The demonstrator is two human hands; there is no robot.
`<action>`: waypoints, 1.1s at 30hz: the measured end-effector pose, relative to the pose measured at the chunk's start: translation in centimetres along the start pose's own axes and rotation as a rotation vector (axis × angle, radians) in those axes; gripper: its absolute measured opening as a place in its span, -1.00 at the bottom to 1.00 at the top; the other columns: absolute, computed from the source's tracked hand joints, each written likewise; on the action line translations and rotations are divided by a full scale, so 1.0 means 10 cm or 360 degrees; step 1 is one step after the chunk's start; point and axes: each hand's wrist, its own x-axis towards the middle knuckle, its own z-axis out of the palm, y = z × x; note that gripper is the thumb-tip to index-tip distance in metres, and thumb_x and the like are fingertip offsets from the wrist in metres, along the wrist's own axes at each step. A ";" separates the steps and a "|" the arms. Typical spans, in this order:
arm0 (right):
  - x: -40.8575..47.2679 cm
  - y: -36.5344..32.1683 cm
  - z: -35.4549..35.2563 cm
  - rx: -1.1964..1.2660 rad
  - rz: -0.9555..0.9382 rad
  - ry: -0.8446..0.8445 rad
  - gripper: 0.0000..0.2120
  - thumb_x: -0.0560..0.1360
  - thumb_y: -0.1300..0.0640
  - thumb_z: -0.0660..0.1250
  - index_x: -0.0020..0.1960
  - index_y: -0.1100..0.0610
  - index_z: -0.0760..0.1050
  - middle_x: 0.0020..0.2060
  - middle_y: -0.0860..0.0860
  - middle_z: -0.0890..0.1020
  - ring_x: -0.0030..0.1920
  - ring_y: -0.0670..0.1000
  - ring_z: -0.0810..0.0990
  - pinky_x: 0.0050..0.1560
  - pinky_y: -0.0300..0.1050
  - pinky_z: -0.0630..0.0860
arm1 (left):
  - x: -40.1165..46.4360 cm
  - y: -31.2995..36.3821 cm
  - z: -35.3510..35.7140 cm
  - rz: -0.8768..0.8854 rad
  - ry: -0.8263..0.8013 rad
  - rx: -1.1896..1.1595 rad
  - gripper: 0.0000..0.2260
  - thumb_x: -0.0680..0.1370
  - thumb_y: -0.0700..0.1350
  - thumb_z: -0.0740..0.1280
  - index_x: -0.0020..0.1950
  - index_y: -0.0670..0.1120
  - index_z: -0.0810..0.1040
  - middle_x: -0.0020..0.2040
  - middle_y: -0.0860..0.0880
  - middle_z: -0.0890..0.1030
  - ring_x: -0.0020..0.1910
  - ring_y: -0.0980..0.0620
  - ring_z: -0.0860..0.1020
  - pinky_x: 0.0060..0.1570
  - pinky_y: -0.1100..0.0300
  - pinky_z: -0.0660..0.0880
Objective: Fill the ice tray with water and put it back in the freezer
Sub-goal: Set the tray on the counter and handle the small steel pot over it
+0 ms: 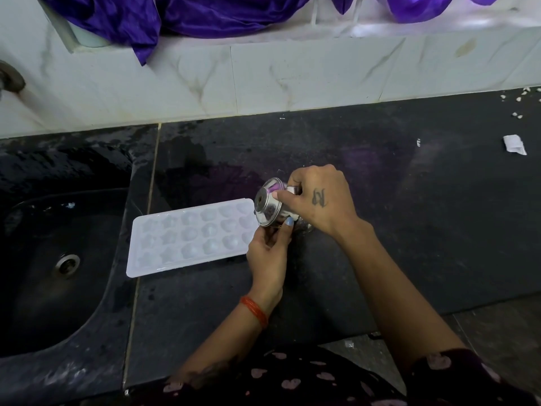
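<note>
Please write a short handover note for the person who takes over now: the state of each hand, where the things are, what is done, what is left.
Right hand: grips the steel cup, tipped on its side, base toward the camera, at the ice tray's right end.
Left hand: under the cup, thumb against it.
Ice tray: flat on the black counter, beside the sink.
Done: tray is set out. I cannot tell whether any compartment holds water.
Left: fill all compartments, then carry the tray to the freezer, which is not in view.
</note>
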 end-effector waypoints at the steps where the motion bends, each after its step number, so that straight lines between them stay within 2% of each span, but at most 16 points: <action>1: 0.00 0.01 0.00 0.0022 0.0013 0.0008 -0.68 0.45 -0.07 0.35 -0.31 0.16 0.54 -0.40 0.06 0.60 -0.34 0.06 0.55 -0.31 -0.17 0.33 | 0.00 0.00 0.00 0.0004 -0.0001 0.0005 -0.79 0.49 -0.09 0.40 0.10 -0.10 0.60 0.01 -0.01 0.69 0.07 0.06 0.63 0.22 0.01 0.51; 7: -0.04 0.09 0.02 0.0262 0.0166 0.0063 -0.69 0.43 -0.08 0.39 -0.34 0.13 0.56 -0.43 0.02 0.59 -0.35 0.00 0.55 -0.26 -0.14 0.42 | -0.01 0.02 -0.01 0.0067 0.0017 0.0115 -0.91 0.46 -0.07 0.44 -0.05 0.02 0.62 -0.11 0.07 0.70 -0.01 0.11 0.65 0.16 0.04 0.54; 12: -0.04 0.10 0.05 0.0403 0.0228 0.0103 -0.68 0.41 -0.09 0.42 -0.34 0.15 0.59 -0.46 -0.01 0.59 -0.37 -0.03 0.56 -0.26 -0.13 0.46 | -0.02 0.08 -0.04 0.0131 0.0122 0.0270 -0.92 0.45 -0.05 0.45 -0.09 0.03 0.61 -0.17 0.07 0.67 -0.10 0.13 0.63 0.09 0.06 0.56; 15: -0.04 0.05 0.07 0.0433 0.0199 0.0116 -0.68 0.41 -0.08 0.42 -0.33 0.16 0.60 -0.45 0.01 0.61 -0.36 -0.01 0.58 -0.26 -0.12 0.47 | -0.03 0.11 -0.09 0.0149 0.0167 0.0292 -0.88 0.44 -0.03 0.46 -0.05 0.01 0.62 -0.15 0.05 0.68 -0.09 0.13 0.63 0.08 0.05 0.56; 18: -0.04 -0.02 0.09 0.0477 0.0181 0.0098 -0.68 0.40 -0.09 0.43 -0.32 0.17 0.60 -0.43 0.02 0.63 -0.35 -0.01 0.60 -0.29 -0.19 0.44 | -0.04 0.13 -0.16 0.0191 0.0205 0.0296 -0.87 0.44 -0.03 0.45 -0.03 0.03 0.62 -0.12 0.06 0.68 -0.08 0.13 0.63 0.08 0.06 0.57; 22: -0.03 -0.18 0.13 0.0512 0.0126 0.0056 -0.68 0.39 -0.08 0.44 -0.33 0.17 0.59 -0.44 0.05 0.63 -0.35 0.01 0.60 -0.28 -0.15 0.46 | -0.05 0.17 -0.30 0.0221 0.0278 0.0280 -0.87 0.44 -0.02 0.45 -0.03 0.03 0.62 -0.12 0.03 0.69 -0.08 0.03 0.65 0.06 0.03 0.57; 26: 0.00 -0.39 0.20 0.0520 0.0040 -0.0006 -0.70 0.39 -0.06 0.44 -0.32 0.18 0.59 -0.42 0.06 0.63 -0.34 0.03 0.61 -0.24 -0.08 0.52 | -0.07 0.22 -0.48 0.0266 0.0377 0.0253 -0.84 0.45 -0.04 0.45 0.01 0.00 0.63 -0.13 0.10 0.68 -0.09 0.23 0.63 0.02 0.22 0.54; 33: 0.04 -0.79 0.43 0.0487 -0.0086 -0.0133 -0.72 0.39 -0.08 0.43 -0.33 0.12 0.59 -0.46 -0.01 0.59 -0.37 -0.04 0.56 -0.30 -0.15 0.45 | -0.12 0.29 -0.86 0.0283 0.0543 0.0180 -0.84 0.45 -0.04 0.45 0.00 -0.02 0.63 -0.14 0.07 0.69 -0.11 0.22 0.63 -0.02 0.27 0.52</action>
